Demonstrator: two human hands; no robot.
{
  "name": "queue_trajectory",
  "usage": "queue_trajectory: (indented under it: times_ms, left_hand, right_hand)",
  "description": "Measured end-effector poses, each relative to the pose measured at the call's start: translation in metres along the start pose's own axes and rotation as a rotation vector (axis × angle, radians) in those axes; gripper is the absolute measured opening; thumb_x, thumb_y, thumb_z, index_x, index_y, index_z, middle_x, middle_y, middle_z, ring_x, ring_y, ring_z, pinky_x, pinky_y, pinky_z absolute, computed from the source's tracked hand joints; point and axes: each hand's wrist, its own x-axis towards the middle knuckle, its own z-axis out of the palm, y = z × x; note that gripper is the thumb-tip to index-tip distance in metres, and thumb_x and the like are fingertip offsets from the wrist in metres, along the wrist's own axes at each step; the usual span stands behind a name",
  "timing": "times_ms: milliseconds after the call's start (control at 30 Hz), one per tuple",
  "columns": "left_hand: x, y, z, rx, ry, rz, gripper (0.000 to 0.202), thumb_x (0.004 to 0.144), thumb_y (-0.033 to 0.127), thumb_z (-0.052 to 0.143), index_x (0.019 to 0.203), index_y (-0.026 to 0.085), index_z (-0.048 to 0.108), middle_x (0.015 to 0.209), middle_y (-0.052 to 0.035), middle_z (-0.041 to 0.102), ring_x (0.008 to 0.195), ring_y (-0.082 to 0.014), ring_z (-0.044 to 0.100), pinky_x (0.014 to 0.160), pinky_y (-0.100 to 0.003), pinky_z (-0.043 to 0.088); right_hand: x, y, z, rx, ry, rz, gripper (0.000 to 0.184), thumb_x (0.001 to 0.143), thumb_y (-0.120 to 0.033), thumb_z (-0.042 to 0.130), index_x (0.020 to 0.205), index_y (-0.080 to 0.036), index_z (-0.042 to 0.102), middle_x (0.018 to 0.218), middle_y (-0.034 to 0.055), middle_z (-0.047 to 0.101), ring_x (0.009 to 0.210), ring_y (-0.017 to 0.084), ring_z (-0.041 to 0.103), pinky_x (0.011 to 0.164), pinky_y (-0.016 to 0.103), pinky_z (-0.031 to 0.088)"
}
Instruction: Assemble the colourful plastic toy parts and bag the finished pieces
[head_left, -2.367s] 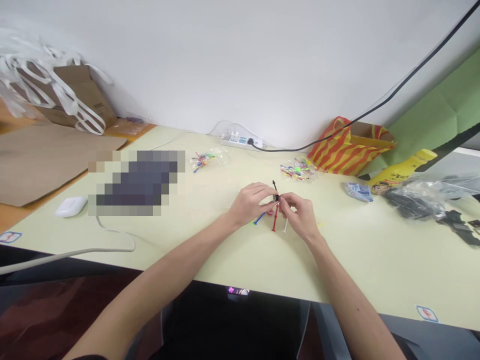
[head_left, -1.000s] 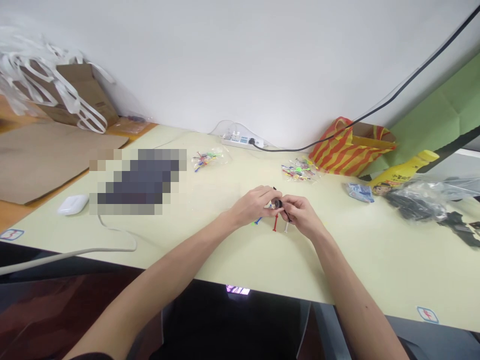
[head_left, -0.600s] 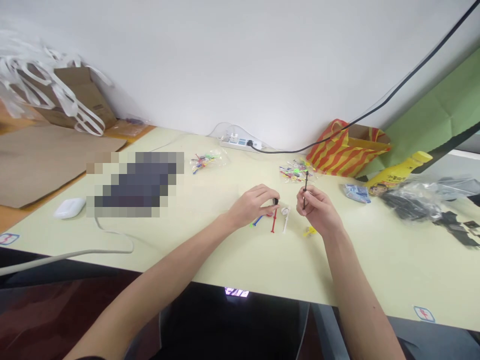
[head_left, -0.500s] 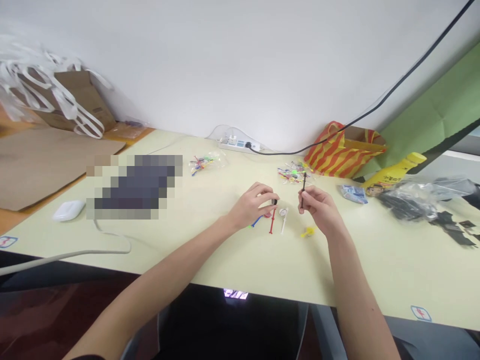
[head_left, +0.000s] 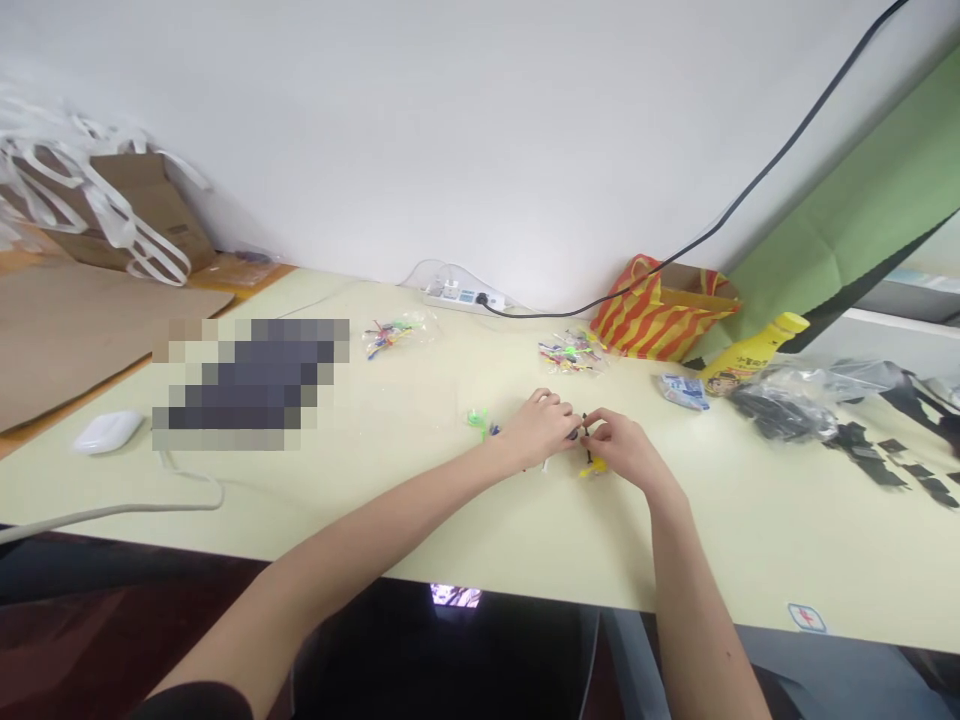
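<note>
My left hand [head_left: 544, 432] is closed in a pinch on a small black round piece [head_left: 573, 435], mostly covered by the fingers. Close beside it, my right hand [head_left: 624, 450] pinches a thin black plastic stick [head_left: 589, 457] held upright. The two black pieces are very near each other; whether they touch I cannot tell. Below the right fingertips lies a yellow plastic piece [head_left: 595, 468]. A green plastic piece [head_left: 477, 420] and a blue piece [head_left: 494, 430] lie left of my left hand. The tip of a white stick [head_left: 545, 465] pokes out under that hand, which hides other pieces.
Two clear bags of coloured plastic pieces [head_left: 390, 337] [head_left: 571, 350] lie toward the wall. Behind are a power strip [head_left: 463, 296] and a red-and-yellow striped bag [head_left: 645, 315]. A yellow bottle [head_left: 754, 355] lies at right; a white case [head_left: 109, 432] sits at left.
Both hands have come together, the left moving right and the right lowering the black stick toward the black round piece. The green piece now shows; the red stick is covered.
</note>
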Motion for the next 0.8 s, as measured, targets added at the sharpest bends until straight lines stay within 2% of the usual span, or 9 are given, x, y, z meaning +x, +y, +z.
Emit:
queue_trajectory:
  times_ms: [133, 233, 300, 433, 500, 600, 700, 800]
  left_hand:
    - [-0.004, 0.001, 0.005, 0.006, -0.008, -0.038, 0.025, 0.093, 0.04, 0.068, 0.105, 0.018, 0.068, 0.104, -0.0085, 0.069, 0.105, -0.0246, 0.061, 0.096, -0.04, 0.041]
    - [-0.012, -0.002, 0.0, -0.037, 0.038, -0.031, 0.039, 0.09, 0.046, 0.071, 0.118, 0.02, 0.065, 0.111, -0.0084, 0.067, 0.109, -0.0254, 0.059, 0.097, -0.041, 0.042]
    - [-0.019, -0.006, -0.007, -0.077, 0.107, -0.034, 0.039, 0.092, 0.046, 0.069, 0.122, 0.021, 0.064, 0.116, -0.0081, 0.066, 0.112, -0.025, 0.059, 0.098, -0.041, 0.043]
    - [-0.038, -0.016, -0.022, -0.154, 0.249, 0.013, 0.025, 0.099, 0.037, 0.059, 0.117, 0.021, 0.066, 0.115, -0.0068, 0.068, 0.11, -0.0209, 0.06, 0.098, -0.038, 0.045]
    - [-0.05, -0.022, -0.029, -0.167, 0.3, 0.062, 0.021, 0.101, 0.035, 0.057, 0.112, 0.02, 0.067, 0.113, -0.0064, 0.069, 0.107, -0.0197, 0.061, 0.096, -0.037, 0.046]
    - [-0.068, -0.03, -0.036, -0.197, 0.356, 0.093, 0.019, 0.101, 0.032, 0.056, 0.107, 0.02, 0.068, 0.105, -0.0056, 0.072, 0.101, -0.0179, 0.063, 0.093, -0.035, 0.047]
    - [-0.079, -0.033, -0.039, -0.238, 0.404, 0.071, 0.017, 0.101, 0.029, 0.055, 0.107, 0.02, 0.069, 0.101, -0.0056, 0.073, 0.097, -0.0171, 0.065, 0.092, -0.034, 0.047]
    - [-0.082, -0.031, -0.039, -0.28, 0.458, 0.046, 0.018, 0.102, 0.027, 0.053, 0.106, 0.019, 0.068, 0.1, -0.0056, 0.074, 0.096, -0.0169, 0.065, 0.091, -0.034, 0.048]
  right_hand:
    - [-0.009, -0.002, 0.002, -0.029, -0.002, -0.096, 0.017, 0.086, -0.03, 0.054, 0.093, -0.025, 0.068, 0.079, 0.0006, 0.076, 0.075, 0.021, 0.069, 0.073, 0.031, 0.047]
    - [-0.02, 0.0, -0.007, -0.016, 0.11, -0.177, 0.024, 0.091, -0.037, 0.051, 0.092, -0.025, 0.071, 0.097, 0.0033, 0.077, 0.09, 0.022, 0.068, 0.085, 0.033, 0.047]
    - [-0.028, 0.002, -0.013, -0.038, 0.176, -0.142, 0.027, 0.092, -0.04, 0.05, 0.095, -0.024, 0.072, 0.092, 0.0042, 0.076, 0.084, 0.022, 0.066, 0.08, 0.033, 0.046]
    - [-0.044, 0.001, -0.014, -0.119, 0.056, -0.044, 0.035, 0.096, -0.049, 0.045, 0.101, -0.026, 0.071, 0.065, 0.0007, 0.066, 0.061, 0.019, 0.056, 0.062, 0.031, 0.041]
    - [-0.049, -0.001, -0.008, -0.152, 0.021, -0.007, 0.033, 0.094, -0.052, 0.049, 0.09, -0.026, 0.069, 0.066, 0.0008, 0.066, 0.06, 0.019, 0.056, 0.06, 0.031, 0.04]
    - [-0.053, -0.002, 0.0, -0.157, 0.044, 0.058, 0.026, 0.089, -0.046, 0.056, 0.077, -0.024, 0.062, 0.068, 0.0013, 0.067, 0.063, 0.019, 0.059, 0.06, 0.03, 0.041]
    - [-0.056, 0.003, -0.001, -0.079, 0.018, 0.081, 0.017, 0.085, -0.04, 0.06, 0.079, -0.024, 0.061, 0.069, 0.0005, 0.067, 0.064, 0.019, 0.061, 0.06, 0.029, 0.043]
    - [-0.059, 0.007, -0.008, 0.018, -0.037, 0.066, 0.017, 0.084, -0.039, 0.063, 0.087, -0.023, 0.063, 0.075, 0.0017, 0.068, 0.068, 0.02, 0.064, 0.063, 0.031, 0.047]
